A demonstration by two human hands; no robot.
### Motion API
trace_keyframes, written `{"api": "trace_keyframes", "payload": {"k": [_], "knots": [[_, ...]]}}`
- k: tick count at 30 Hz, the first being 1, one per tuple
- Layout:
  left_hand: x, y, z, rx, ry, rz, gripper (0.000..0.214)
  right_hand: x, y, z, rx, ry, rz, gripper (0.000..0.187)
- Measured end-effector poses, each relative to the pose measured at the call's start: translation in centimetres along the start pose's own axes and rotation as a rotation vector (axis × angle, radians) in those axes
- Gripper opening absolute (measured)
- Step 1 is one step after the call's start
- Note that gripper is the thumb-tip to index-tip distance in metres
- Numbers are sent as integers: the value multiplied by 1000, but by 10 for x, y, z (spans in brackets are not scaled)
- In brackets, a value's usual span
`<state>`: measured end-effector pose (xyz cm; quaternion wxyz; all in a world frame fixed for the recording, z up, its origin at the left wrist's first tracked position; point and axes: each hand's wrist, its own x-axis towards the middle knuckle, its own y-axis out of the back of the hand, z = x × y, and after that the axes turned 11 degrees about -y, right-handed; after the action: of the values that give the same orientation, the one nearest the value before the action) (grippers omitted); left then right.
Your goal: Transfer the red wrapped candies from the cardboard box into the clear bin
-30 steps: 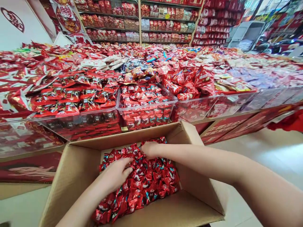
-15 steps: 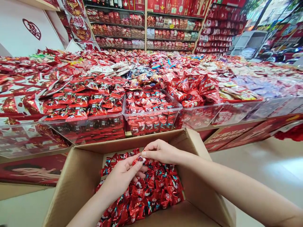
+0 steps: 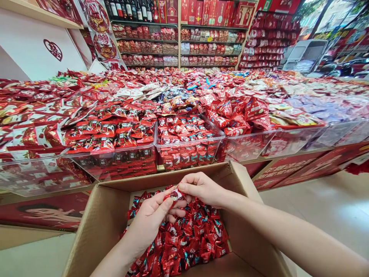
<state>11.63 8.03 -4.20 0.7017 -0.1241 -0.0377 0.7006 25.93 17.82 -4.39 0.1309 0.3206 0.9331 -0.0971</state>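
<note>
A small red-wrapped candy (image 3: 174, 195) with a pale printed patch is pinched between my two hands. My left hand (image 3: 157, 209) grips its near left side with thumb and fingers, the other fingers curled beneath. My right hand (image 3: 200, 188) pinches the far right end of the wrapper. Both hands hover over an open cardboard box (image 3: 253, 215). Inside the box lies a heap of similar red candies (image 3: 184, 242) with some blue on the wrappers, partly covered by my hands.
Beyond the box stands a clear plastic bin (image 3: 190, 146) of matching red candies. To its left is a bin of red and black packets (image 3: 115, 134); to its right, one with red pyramid-shaped packets (image 3: 236, 115). Stocked shelves (image 3: 180, 42) line the back wall.
The view has tilted slightly upward, so more of the shelves shows. My hands still hold the candy, which is turned so more of its printed side shows.
</note>
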Motion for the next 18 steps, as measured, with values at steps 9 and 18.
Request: {"api": "trace_keyframes", "payload": {"k": [9, 18], "knots": [[0, -2, -1, 120, 25, 79, 42, 1, -1, 4, -122, 9, 33, 36], [-1, -4, -4, 173, -35, 93, 44, 4, -2, 6, -145, 16, 57, 40]]}}
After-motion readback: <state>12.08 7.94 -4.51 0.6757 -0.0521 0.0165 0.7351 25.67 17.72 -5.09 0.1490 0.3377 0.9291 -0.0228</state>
